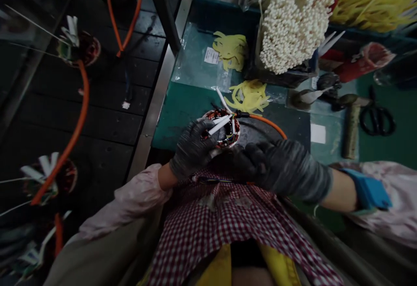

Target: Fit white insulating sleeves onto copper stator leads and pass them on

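Observation:
A motor stator point(237, 134), a ring of copper windings, sits at the near edge of the green work surface. White sleeves point(220, 124) stick out over it, and an orange cable point(267, 122) runs from it to the right. My left hand point(195, 147), in a grey glove, has its fingers wrapped round the ring's left side. Just right of the stator is my right hand point(280, 166), also gloved, its fingers curled together. What its fingertips hold, if anything, is hidden in shadow. Below the hands, a thin dark strand point(224, 181) lies across the checked apron.
Yellow strips point(249, 96) lie beyond the stator. A bin of white-tipped bundles point(286, 29) stands behind them. To the right are a hammer point(352, 125) and black scissors point(378, 118). On the left, a slatted conveyor point(107, 123) carries several more stators point(89, 49) with orange cables.

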`<state>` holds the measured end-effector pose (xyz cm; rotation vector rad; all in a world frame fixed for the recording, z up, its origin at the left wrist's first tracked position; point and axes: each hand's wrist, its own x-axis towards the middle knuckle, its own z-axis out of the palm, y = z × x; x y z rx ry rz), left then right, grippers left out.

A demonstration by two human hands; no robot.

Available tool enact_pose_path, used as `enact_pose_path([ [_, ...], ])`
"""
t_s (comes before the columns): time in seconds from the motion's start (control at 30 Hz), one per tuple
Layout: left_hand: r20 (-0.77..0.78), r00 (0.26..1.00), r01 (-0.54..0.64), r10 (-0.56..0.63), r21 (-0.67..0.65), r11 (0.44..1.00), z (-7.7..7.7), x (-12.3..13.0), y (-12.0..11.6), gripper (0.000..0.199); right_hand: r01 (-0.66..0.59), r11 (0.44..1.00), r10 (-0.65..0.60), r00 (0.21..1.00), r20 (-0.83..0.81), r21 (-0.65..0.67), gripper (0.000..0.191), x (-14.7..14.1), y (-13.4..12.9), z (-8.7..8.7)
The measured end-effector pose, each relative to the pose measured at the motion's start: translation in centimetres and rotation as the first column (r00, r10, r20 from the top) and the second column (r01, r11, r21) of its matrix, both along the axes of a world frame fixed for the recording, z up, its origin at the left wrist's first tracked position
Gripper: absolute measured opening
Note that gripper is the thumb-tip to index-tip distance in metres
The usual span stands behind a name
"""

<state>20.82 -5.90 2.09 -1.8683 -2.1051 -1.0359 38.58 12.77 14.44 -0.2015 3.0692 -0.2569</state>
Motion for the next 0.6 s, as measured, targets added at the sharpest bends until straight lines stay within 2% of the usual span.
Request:
enact_pose_path([
  [0.1,0.001,1.000,-0.005,0.005,0.000,1.000,0.4,0.2,0.0,0.036,-0.059,0.988,0.081,0.986,-0.147,0.145,0.037,2.3,-4.0,-0.8],
  [0.2,-0.018,1.000,-0.011,0.011,-0.012,1.000,0.3,0.0,0.1,0.037,0.002,0.968,0.062,0.967,-0.248,0.253,0.042,3.6,-5.8,-1.7],
  [0.3,-0.014,0.999,0.029,-0.029,-0.002,1.000,0.2,-0.4,0.3,0.033,0.030,0.972,0.025,0.973,-0.228,0.235,0.048,3.9,-3.6,-1.7],
  [0.43,0.017,0.999,0.042,-0.042,0.023,0.999,0.2,-0.1,0.4,0.038,0.093,0.974,-0.063,0.987,-0.147,0.207,0.038,2.7,1.8,0.1],
  [0.5,0.027,1.000,-0.003,0.002,0.037,0.999,0.0,0.5,0.4,0.041,0.030,0.969,-0.004,0.994,-0.107,0.244,0.044,1.3,3.5,1.2],
  [0.6,0.016,0.997,-0.079,0.078,0.058,0.995,-0.6,1.3,0.7,0.029,-0.148,0.946,0.162,0.987,-0.023,0.290,0.055,-1.3,4.1,2.5],
])
